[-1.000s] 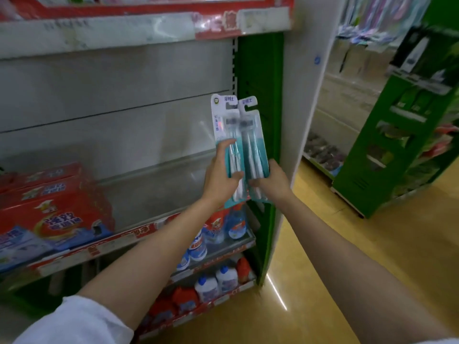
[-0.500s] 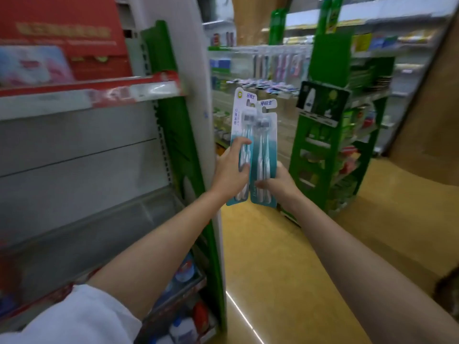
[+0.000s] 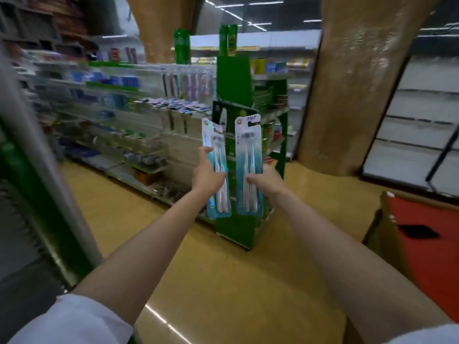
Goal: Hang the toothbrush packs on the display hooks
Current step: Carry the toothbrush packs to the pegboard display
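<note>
**Carrying two packs to the hooks: keep the hang holes free**

Shop aisle, yellow floor [image 3: 223,281]. Long shelving run [image 3: 104,120] fills the 9 to 11 o'clock side, blurred. On it, around 11 o'clock, a row of hanging toothbrush packs [image 3: 188,85], pink and purple, with flat packs lying below; the hooks themselves are too blurred to make out. Green end stand [image 3: 236,78] at 12 o'clock, directly behind the hands. Wrapped pillar [image 3: 357,90] at 1 o'clock. Red-topped carton [image 3: 422,232] at 3 o'clock.

Both arms stretched forward, one pack each, held upright and apart, well short of the shelving.

Left hand [image 3: 207,173]: fingers wrapped round the lower half of the left toothbrush pack [image 3: 216,167], thumb at its left edge. Pack turned slightly edge-on.

Right hand [image 3: 268,181]: fingers curled round the lower half of the right toothbrush pack [image 3: 249,167], fingertips showing across its front. Hang hole visible at the card top, unobstructed.

Judgement: transit step, nothing hung yet. Low grips are sound; they leave the card tops free for a hook. On arrival, likely best to hang one pack at a time, squaring the card to the hook and sliding the hole straight on. Left pack wants turning face-forward first. Risk: card tab bending if pushed on at an angle.
</note>
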`<action>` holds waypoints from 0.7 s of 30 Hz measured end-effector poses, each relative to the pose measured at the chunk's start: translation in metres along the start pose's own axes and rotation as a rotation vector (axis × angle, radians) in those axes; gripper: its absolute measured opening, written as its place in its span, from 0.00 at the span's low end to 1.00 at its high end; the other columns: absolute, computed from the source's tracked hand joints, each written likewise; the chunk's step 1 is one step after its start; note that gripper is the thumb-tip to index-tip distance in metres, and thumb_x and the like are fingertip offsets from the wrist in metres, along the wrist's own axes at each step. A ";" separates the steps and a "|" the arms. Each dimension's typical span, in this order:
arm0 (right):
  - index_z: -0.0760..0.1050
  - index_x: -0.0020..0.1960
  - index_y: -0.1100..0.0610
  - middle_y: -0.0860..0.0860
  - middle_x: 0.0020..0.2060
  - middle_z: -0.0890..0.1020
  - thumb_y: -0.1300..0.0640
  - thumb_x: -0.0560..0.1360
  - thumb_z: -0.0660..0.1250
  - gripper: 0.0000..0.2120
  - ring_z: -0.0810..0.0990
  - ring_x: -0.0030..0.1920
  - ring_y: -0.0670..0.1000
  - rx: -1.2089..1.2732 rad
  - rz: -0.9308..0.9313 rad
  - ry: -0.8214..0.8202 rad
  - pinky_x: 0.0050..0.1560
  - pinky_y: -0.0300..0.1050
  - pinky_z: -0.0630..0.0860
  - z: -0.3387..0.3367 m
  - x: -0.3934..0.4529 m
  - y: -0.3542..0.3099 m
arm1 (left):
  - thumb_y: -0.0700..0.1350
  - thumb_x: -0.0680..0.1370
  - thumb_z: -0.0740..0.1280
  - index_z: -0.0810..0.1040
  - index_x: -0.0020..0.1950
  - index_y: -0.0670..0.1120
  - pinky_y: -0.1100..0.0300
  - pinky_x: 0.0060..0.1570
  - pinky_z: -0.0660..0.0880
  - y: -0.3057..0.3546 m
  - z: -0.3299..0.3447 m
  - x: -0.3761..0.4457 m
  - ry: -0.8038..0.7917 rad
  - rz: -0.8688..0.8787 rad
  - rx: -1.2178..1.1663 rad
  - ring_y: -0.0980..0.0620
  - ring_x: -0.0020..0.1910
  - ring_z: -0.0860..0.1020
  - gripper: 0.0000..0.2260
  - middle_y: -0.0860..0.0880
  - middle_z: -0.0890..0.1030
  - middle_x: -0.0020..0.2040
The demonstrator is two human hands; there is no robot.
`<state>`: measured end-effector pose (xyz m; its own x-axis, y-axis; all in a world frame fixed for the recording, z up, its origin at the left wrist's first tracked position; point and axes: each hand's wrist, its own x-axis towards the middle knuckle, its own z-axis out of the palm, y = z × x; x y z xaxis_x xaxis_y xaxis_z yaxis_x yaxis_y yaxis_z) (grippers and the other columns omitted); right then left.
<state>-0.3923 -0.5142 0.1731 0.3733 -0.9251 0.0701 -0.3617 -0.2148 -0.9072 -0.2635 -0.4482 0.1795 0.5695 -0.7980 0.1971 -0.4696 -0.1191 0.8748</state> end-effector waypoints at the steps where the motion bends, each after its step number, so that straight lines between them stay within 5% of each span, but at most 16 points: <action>1: 0.73 0.59 0.61 0.55 0.52 0.80 0.59 0.70 0.66 0.19 0.79 0.51 0.54 -0.007 0.005 0.000 0.49 0.45 0.75 -0.003 0.013 0.003 | 0.36 0.76 0.66 0.58 0.67 0.53 0.43 0.50 0.77 0.002 0.006 0.009 -0.013 -0.010 -0.023 0.44 0.43 0.76 0.26 0.48 0.72 0.43; 5: 0.69 0.63 0.60 0.58 0.54 0.78 0.55 0.63 0.66 0.28 0.79 0.53 0.56 -0.031 0.016 0.012 0.53 0.53 0.78 -0.017 0.072 0.027 | 0.34 0.75 0.66 0.55 0.70 0.54 0.49 0.44 0.76 0.008 0.035 0.051 -0.049 -0.009 -0.055 0.52 0.34 0.72 0.31 0.49 0.71 0.44; 8: 0.65 0.66 0.60 0.59 0.53 0.78 0.60 0.66 0.65 0.29 0.80 0.45 0.53 -0.038 0.015 0.021 0.44 0.49 0.78 -0.029 0.099 0.024 | 0.34 0.74 0.66 0.50 0.72 0.57 0.50 0.40 0.76 0.015 0.056 0.081 -0.053 -0.011 -0.043 0.47 0.38 0.75 0.36 0.50 0.70 0.40; 11: 0.66 0.64 0.61 0.58 0.50 0.76 0.64 0.70 0.64 0.22 0.75 0.40 0.50 -0.053 0.007 0.011 0.35 0.42 0.71 -0.043 0.131 0.024 | 0.33 0.74 0.67 0.44 0.74 0.58 0.48 0.50 0.76 0.020 0.081 0.114 -0.050 -0.018 -0.093 0.43 0.52 0.76 0.42 0.44 0.74 0.57; 15: 0.68 0.56 0.58 0.55 0.46 0.77 0.63 0.71 0.63 0.14 0.76 0.43 0.51 -0.060 -0.048 -0.045 0.38 0.44 0.72 -0.063 0.186 0.026 | 0.31 0.74 0.67 0.37 0.76 0.54 0.59 0.37 0.71 0.031 0.110 0.155 -0.017 -0.087 -0.139 0.50 0.42 0.73 0.46 0.38 0.68 0.69; 18: 0.71 0.58 0.58 0.55 0.48 0.79 0.61 0.72 0.63 0.15 0.79 0.49 0.54 -0.052 -0.074 -0.074 0.48 0.49 0.76 -0.067 0.218 0.025 | 0.32 0.74 0.67 0.38 0.76 0.50 0.55 0.45 0.71 0.029 0.122 0.181 0.019 -0.151 -0.136 0.43 0.55 0.76 0.44 0.39 0.69 0.68; 21: 0.69 0.55 0.55 0.51 0.44 0.77 0.61 0.75 0.63 0.10 0.77 0.45 0.50 -0.030 -0.081 -0.117 0.46 0.46 0.75 -0.059 0.244 0.028 | 0.33 0.74 0.67 0.42 0.76 0.48 0.50 0.55 0.73 0.022 0.124 0.206 0.061 -0.197 -0.121 0.40 0.61 0.74 0.41 0.40 0.70 0.67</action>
<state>-0.3622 -0.7641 0.1890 0.4989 -0.8617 0.0924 -0.3509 -0.2983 -0.8876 -0.2402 -0.6879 0.1848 0.6836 -0.7287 0.0404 -0.2628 -0.1941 0.9451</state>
